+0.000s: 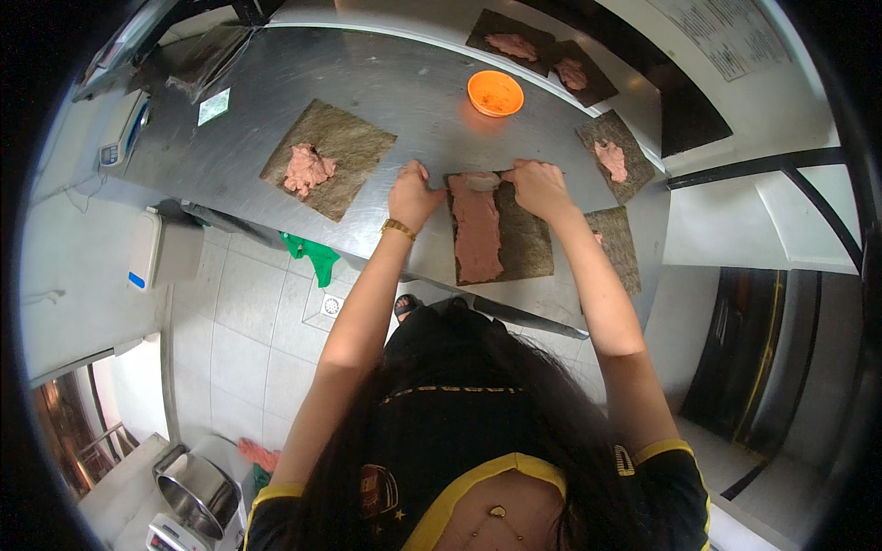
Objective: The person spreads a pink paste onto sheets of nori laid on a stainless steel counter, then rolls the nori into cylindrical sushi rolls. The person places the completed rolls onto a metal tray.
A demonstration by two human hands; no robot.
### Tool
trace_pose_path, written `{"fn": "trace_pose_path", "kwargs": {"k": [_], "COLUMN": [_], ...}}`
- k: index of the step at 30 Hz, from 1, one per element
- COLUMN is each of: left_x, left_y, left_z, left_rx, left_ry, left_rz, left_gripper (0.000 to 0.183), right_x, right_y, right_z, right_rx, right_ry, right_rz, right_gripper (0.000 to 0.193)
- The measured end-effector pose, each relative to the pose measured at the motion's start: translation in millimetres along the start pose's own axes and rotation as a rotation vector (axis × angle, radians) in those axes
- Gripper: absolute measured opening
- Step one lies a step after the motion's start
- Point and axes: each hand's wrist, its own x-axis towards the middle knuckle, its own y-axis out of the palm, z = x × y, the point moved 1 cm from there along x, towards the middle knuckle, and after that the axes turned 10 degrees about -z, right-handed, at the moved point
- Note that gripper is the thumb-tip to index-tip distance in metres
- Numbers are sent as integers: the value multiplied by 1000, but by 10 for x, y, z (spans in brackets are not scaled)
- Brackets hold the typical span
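A dark seaweed sheet (528, 243) lies on the metal table before me, with a strip of pink meat paste (478, 234) spread down its left part. My right hand (540, 188) is closed at the sheet's far edge, around what looks like the handle of a spatula. The spatula's pale flat blade (481, 182) rests on the far end of the paste. My left hand (415, 195) is just left of the sheet, thumb stretched toward its edge and fingers bent; it holds nothing that I can see.
Another seaweed sheet (354, 147) with a lump of paste (308, 169) lies to the left. More sheets with paste lie at right and far right. An orange bowl (496, 94) stands beyond my hands. A scale (124, 129) is at far left; a green cloth (312, 257) hangs from the near edge.
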Motion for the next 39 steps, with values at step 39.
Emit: {"fn": "trace_pose_path", "kwargs": {"k": [39], "left_x": [810], "left_y": [653], "left_z": [-1016], "left_rx": [-23], "left_ry": [366], "left_rz": [491], "left_gripper": [8], "right_x": [-601], "right_y": [451], "right_z": [-218], "right_rx": [370], "right_ry": [503], "right_rz": [-212], "right_gripper": [19]}}
